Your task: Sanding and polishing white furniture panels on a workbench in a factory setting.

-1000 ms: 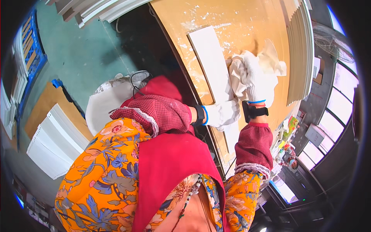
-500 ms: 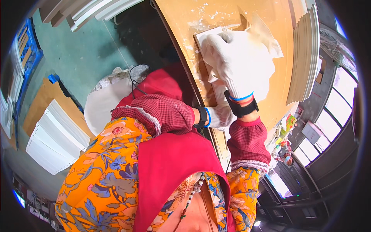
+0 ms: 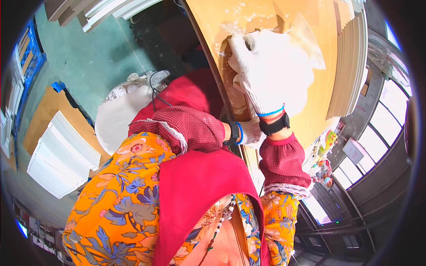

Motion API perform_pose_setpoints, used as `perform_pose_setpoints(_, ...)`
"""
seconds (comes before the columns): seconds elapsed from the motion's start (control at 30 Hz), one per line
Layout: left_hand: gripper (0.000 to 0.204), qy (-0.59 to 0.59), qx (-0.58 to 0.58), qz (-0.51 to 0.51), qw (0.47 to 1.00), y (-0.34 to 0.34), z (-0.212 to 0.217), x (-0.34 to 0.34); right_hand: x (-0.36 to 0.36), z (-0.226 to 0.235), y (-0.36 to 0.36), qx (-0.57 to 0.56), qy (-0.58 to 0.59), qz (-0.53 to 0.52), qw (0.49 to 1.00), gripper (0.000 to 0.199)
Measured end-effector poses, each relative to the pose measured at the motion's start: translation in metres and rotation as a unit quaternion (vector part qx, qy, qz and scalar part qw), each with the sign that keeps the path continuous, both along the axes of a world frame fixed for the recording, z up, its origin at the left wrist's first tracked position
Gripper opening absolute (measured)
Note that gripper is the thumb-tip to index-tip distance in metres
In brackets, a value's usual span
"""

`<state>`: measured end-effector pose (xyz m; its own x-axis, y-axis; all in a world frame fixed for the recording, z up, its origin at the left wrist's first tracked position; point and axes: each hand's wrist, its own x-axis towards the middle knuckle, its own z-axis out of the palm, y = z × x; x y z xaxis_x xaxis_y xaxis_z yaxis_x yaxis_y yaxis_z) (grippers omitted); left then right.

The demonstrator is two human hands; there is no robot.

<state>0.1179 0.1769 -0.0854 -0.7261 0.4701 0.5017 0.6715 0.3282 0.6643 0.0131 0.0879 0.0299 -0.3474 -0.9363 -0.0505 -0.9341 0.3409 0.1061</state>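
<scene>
Tan flat-topped worktable (image 3: 310, 11): under the cloth.
Rumpled white cloth (image 3: 295, 75): right of the right hand, long axis running away.
White-knit-gloved right hand (image 3: 255, 66): nearer, over cloth; I can't tell its grip.
White-knit-gloved left hand (image 3: 251, 133): partly hidden; grip unclear.

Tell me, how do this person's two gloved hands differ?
The right hand is farther out over the table, while the left hand is nearer the body, by the table's edge. The right hand shows large, against a white cloth washed out by glare; the left hand shows small, partly hidden by the right arm. Both wear white gloves with blue-edged cuffs, and black wristbands.
</scene>
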Motion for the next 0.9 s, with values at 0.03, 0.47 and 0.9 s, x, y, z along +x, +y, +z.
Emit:
perform_pose_setpoints(0.03,0.023,-0.013,0.014,-0.008,1.000,0.002,-0.002,0.001,0.001,0.001,0.000,0.006,-0.011,0.003,1.000,0.053)
perform_pose_setpoints(0.47,0.018,-0.071,0.106,0.010,0.992,0.026,-0.024,0.005,0.010,-0.003,0.002,0.050,-0.009,-0.009,0.999,0.048)
perform_pose_setpoints(0.9,0.023,-0.131,0.153,-0.025,0.979,0.039,-0.028,0.006,0.010,-0.005,0.017,-0.009,-0.027,-0.033,0.999,0.046)
